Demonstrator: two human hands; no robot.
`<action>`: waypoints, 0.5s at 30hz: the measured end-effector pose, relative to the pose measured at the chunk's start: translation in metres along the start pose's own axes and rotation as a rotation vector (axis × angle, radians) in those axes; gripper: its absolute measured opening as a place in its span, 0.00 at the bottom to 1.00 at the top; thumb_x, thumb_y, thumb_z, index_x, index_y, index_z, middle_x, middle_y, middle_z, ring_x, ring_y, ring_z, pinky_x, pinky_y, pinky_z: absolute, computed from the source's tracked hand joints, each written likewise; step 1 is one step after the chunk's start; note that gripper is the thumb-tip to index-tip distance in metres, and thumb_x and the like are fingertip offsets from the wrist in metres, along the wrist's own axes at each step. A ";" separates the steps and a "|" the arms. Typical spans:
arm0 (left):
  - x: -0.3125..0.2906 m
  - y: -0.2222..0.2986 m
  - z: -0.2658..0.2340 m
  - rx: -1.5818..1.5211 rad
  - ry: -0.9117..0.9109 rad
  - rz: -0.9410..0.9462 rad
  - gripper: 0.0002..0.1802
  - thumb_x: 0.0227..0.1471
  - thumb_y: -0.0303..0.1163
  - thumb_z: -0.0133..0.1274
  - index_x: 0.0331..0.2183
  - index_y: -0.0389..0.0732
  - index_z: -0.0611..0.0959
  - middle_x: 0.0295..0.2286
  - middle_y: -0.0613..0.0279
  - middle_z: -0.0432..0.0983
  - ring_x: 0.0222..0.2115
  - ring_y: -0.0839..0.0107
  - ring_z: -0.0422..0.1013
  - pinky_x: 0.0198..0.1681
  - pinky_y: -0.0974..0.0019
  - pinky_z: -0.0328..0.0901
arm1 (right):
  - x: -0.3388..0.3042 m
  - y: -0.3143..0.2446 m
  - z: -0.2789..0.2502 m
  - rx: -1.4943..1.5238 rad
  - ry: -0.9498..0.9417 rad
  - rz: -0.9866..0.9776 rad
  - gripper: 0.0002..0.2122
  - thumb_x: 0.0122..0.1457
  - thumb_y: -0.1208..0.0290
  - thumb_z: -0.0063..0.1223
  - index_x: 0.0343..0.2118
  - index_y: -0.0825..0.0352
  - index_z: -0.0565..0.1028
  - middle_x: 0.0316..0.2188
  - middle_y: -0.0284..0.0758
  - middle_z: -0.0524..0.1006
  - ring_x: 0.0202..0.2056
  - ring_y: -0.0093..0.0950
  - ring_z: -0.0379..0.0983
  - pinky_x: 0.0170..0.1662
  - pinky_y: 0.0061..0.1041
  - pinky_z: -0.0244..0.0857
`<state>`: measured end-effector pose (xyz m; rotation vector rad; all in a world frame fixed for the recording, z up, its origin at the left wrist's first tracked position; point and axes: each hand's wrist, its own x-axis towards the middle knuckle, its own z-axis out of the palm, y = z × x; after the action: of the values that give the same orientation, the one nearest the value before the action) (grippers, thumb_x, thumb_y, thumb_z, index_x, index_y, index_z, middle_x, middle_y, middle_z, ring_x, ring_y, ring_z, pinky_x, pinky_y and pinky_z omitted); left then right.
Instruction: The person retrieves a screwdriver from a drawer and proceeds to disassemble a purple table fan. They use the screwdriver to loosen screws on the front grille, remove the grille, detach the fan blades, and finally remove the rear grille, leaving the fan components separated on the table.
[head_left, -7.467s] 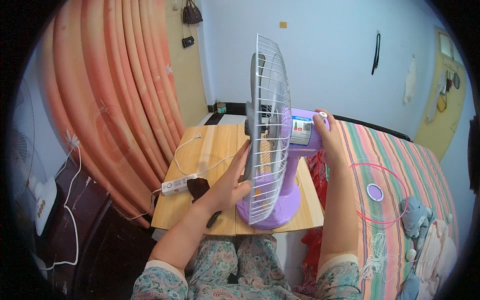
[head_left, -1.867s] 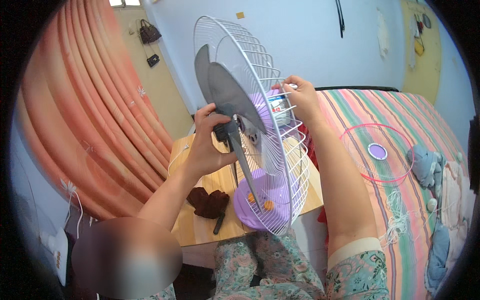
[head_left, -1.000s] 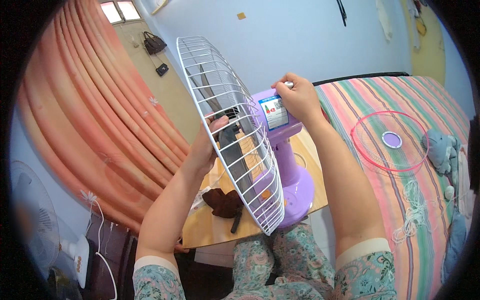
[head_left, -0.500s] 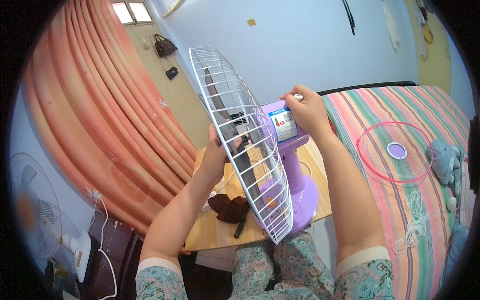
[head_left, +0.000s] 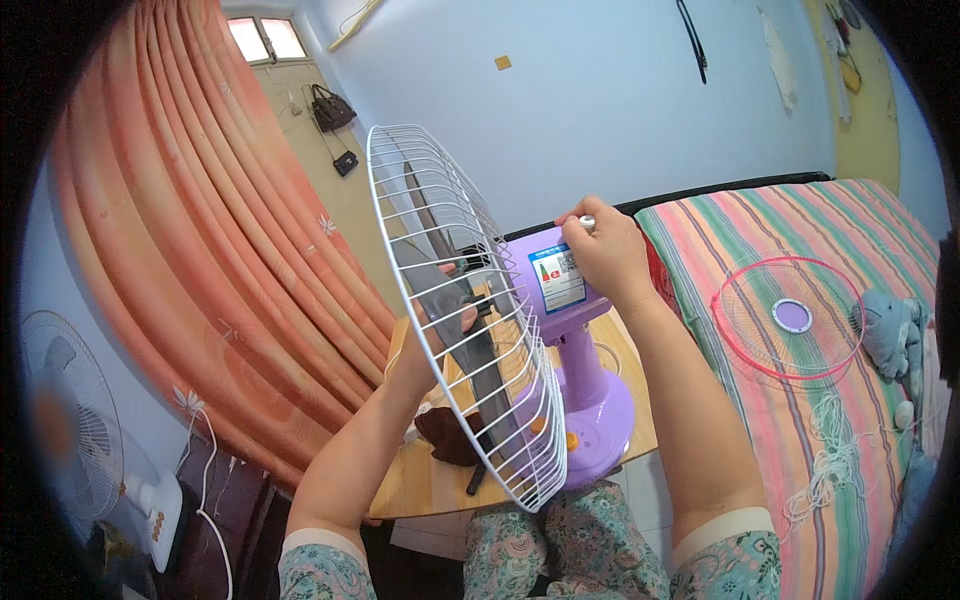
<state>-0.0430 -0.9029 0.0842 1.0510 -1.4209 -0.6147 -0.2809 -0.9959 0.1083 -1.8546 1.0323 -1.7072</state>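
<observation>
A purple table fan (head_left: 578,375) stands on a wooden table, its white wire rear grille (head_left: 548,470) facing left. Inside the grille sits a dark grey fan blade (head_left: 470,350). My left hand (head_left: 415,362) reaches in from the open side, its fingers closed around the blade's hub; the wires partly cover them. At the back of the motor housing, my right hand (head_left: 612,255) pinches a small white knob (head_left: 587,224). A printed label is stuck on the housing, below that hand.
Brown cloth (head_left: 445,435) and a dark handle (head_left: 476,480) lie on the table (head_left: 415,485). On the striped bed (head_left: 690,240) at right rest a pink-rimmed front grille (head_left: 735,345), white cord (head_left: 830,450) and a grey-blue plush (head_left: 885,325). Another fan (head_left: 95,440) stands left, near an orange curtain (head_left: 200,250).
The fan and room sit slightly lower in the picture. My left hand's fingers have shifted around the hub and the blade has turned a little. My right hand stays at the knob.
</observation>
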 end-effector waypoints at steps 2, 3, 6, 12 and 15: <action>0.000 -0.004 -0.003 0.094 -0.014 0.129 0.37 0.43 0.23 0.63 0.54 0.44 0.66 0.39 0.68 0.64 0.38 0.78 0.64 0.42 0.74 0.62 | -0.001 -0.001 0.002 -0.056 0.022 -0.026 0.12 0.51 0.63 0.47 0.29 0.67 0.76 0.23 0.44 0.77 0.29 0.42 0.74 0.35 0.37 0.67; -0.003 0.006 -0.001 0.134 -0.051 0.189 0.37 0.42 0.22 0.63 0.54 0.44 0.66 0.40 0.68 0.64 0.39 0.77 0.65 0.42 0.74 0.63 | 0.000 0.000 0.000 -0.054 0.016 -0.028 0.12 0.51 0.63 0.47 0.29 0.67 0.76 0.24 0.44 0.77 0.30 0.42 0.74 0.35 0.37 0.67; 0.001 0.013 0.003 -0.170 -0.104 -0.067 0.37 0.41 0.19 0.62 0.52 0.44 0.65 0.44 0.64 0.65 0.41 0.71 0.68 0.40 0.69 0.70 | 0.003 0.002 -0.005 -0.032 -0.003 -0.029 0.12 0.51 0.63 0.47 0.29 0.67 0.76 0.26 0.45 0.77 0.31 0.42 0.74 0.36 0.38 0.66; 0.002 -0.013 -0.007 0.148 -0.169 0.367 0.38 0.40 0.19 0.63 0.52 0.43 0.62 0.44 0.57 0.65 0.42 0.69 0.69 0.41 0.66 0.71 | 0.000 -0.002 -0.004 0.027 -0.041 0.022 0.12 0.51 0.63 0.48 0.29 0.67 0.76 0.26 0.45 0.76 0.31 0.42 0.73 0.36 0.37 0.66; -0.002 -0.011 -0.006 0.047 -0.218 0.267 0.44 0.35 0.23 0.68 0.52 0.42 0.61 0.44 0.59 0.65 0.43 0.70 0.68 0.46 0.68 0.66 | 0.000 0.002 -0.002 0.032 -0.013 -0.004 0.12 0.51 0.63 0.48 0.29 0.67 0.76 0.25 0.45 0.76 0.30 0.42 0.73 0.35 0.37 0.65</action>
<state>-0.0346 -0.9048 0.0750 0.8291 -1.7391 -0.5138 -0.2832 -0.9971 0.1070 -1.8461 0.9910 -1.7014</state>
